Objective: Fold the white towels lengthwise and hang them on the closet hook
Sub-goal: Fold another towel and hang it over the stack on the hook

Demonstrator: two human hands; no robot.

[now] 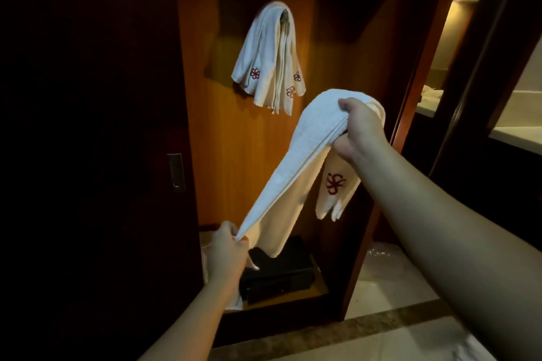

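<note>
The white towel (296, 161) is stretched as a narrow band across the middle of the frame, its long axis running from lower left up to centre right. At the low end the left hand (227, 252) pinches a gathered corner in a closed grip, just in front of the dark box (278, 272) on the closet floor. At the high end the right hand (356, 127) has its grip clamped on the bunched folds, with a short tail bearing a red emblem hanging below it.

The closet hook (284, 16) sits in the upper middle of the frame, up and to the left of the right hand, and already carries a hung towel (268, 58) draped over it in layers. The right hand is clearly the nearer of the two to the hook; the left is well below it. Judging by this, the lengthwise fold looks made, and the coming move is likely to lift the high end up-left to the hook, the low end trailing.
</note>
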